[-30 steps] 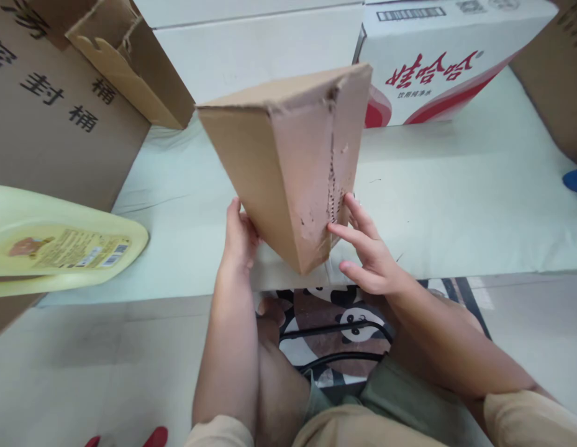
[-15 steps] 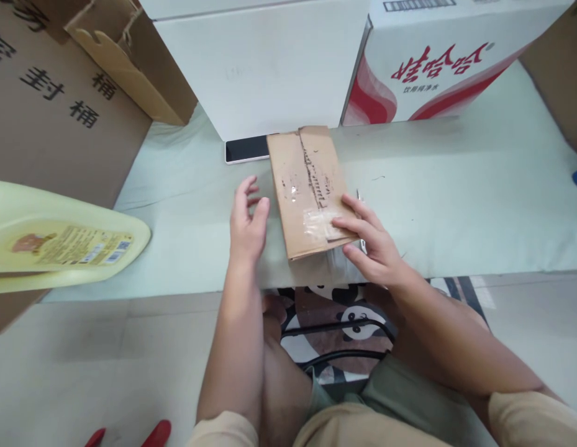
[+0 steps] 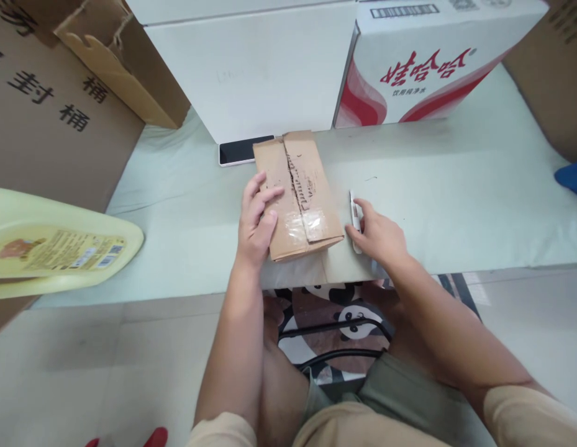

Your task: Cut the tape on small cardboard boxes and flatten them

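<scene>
A small brown cardboard box [image 3: 316, 180] lies on the cloth-covered table, its top seam torn and clear tape over its near end. My left hand [image 3: 256, 226] grips the box's left side, with fingers over the top edge. To the right of the box is a slim utility knife [image 3: 354, 212], lying roughly lengthwise away from me. My right hand [image 3: 382, 234] has thumb and forefinger closed on the knife; the other fingers are partly hidden beneath the hand. Behind the box's far left corner sits a dark-screened phone [image 3: 239, 151].
A large white box [image 3: 255, 74] and a red-and-white carton [image 3: 409, 81] stand along the back. Left are a big brown carton [image 3: 102, 161] and a pale yellow bottle [image 3: 125, 239]. A blue object [image 3: 572, 179] sits at the right. The table's front edge runs just before my knees.
My right hand has left the box and moved to the knife, taking hold of it. My left hand has come onto the box's left side. The box now shows its near face more.
</scene>
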Motion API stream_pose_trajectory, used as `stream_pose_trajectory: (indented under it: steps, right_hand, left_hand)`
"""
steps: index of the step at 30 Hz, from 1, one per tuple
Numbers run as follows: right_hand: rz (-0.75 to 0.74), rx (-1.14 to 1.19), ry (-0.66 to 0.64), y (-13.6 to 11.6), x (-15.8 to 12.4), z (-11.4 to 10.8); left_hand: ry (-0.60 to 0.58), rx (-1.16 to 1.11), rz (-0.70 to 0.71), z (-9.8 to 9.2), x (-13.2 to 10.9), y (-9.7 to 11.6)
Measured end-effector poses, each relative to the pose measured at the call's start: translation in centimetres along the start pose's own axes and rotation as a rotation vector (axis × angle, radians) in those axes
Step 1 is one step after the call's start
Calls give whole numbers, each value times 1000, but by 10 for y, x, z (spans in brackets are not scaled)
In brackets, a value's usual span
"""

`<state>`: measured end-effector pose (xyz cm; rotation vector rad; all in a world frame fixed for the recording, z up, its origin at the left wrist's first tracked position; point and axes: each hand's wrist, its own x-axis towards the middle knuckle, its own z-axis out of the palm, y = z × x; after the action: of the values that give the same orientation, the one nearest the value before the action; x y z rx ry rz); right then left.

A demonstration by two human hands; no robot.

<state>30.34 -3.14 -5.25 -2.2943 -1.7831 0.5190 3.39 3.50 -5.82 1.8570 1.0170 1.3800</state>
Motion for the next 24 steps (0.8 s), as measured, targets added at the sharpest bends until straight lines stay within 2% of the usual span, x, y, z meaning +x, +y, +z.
stream_pose_trajectory:
  steps: [3, 5, 8, 9, 11, 16, 20, 24]
  right_hand:
    - [9, 112, -24, -2, 1, -4]
    - [-26, 405, -9, -3, 2, -5]
    - [-146, 978, 12, -4, 0, -7]
    - [-201, 1119, 18, -5, -1, -8]
    - [-308, 1260, 40, -8, -4, -13]
    - [-381, 1225, 115, -25, -15, -30]
    - [-435, 1206, 216, -37, -29, -41]
    - [-522, 1005, 367, -38, -42, -41]
  left_hand:
    - [13, -10, -8, 1, 0, 0]
    - [12, -7, -8, 2, 0, -1]
    - [11, 0, 2, 3, -1, -2]
    - [12, -1, 10, 3, -1, -2]
    - [15, -6, 27, 4, -1, -3]
    - [13, -6, 16, 5, -2, -4]
    - [59, -25, 26, 11, -4, -2]
    - [100, -18, 27, 19, -7, 3]
